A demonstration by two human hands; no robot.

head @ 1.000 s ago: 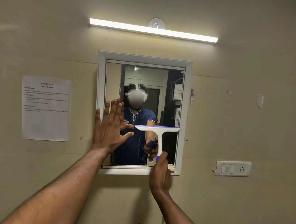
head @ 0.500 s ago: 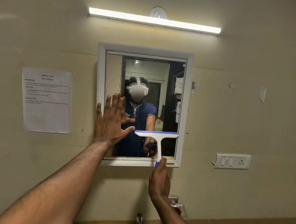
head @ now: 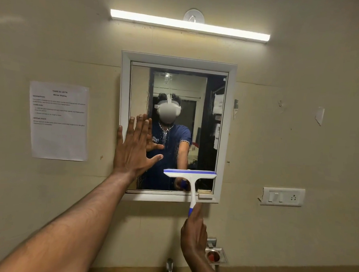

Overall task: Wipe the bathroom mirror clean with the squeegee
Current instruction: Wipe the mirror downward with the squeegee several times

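Observation:
The bathroom mirror [head: 208, 120] hangs on the wall in a white frame, with water streaks running down its middle and left side. A white squeegee [head: 190, 175] with a blue blade edge lies against the glass low on the right, blade horizontal. My right hand [head: 194, 236] grips its blue-and-white handle from below the frame. My left hand [head: 135, 148] presses flat, fingers spread, on the mirror's left edge and frame.
A tube light [head: 188, 26] glows above the mirror. A printed paper sheet [head: 58, 121] is taped to the wall at left, a switch plate [head: 282, 196] sits at right. Below are a tap [head: 169, 266], a sink rim and a soap holder [head: 216, 255].
The squeegee has slid down the right part of the glass toward the bottom edge, my right hand dropping below the frame. My left hand has stayed flat on the left edge.

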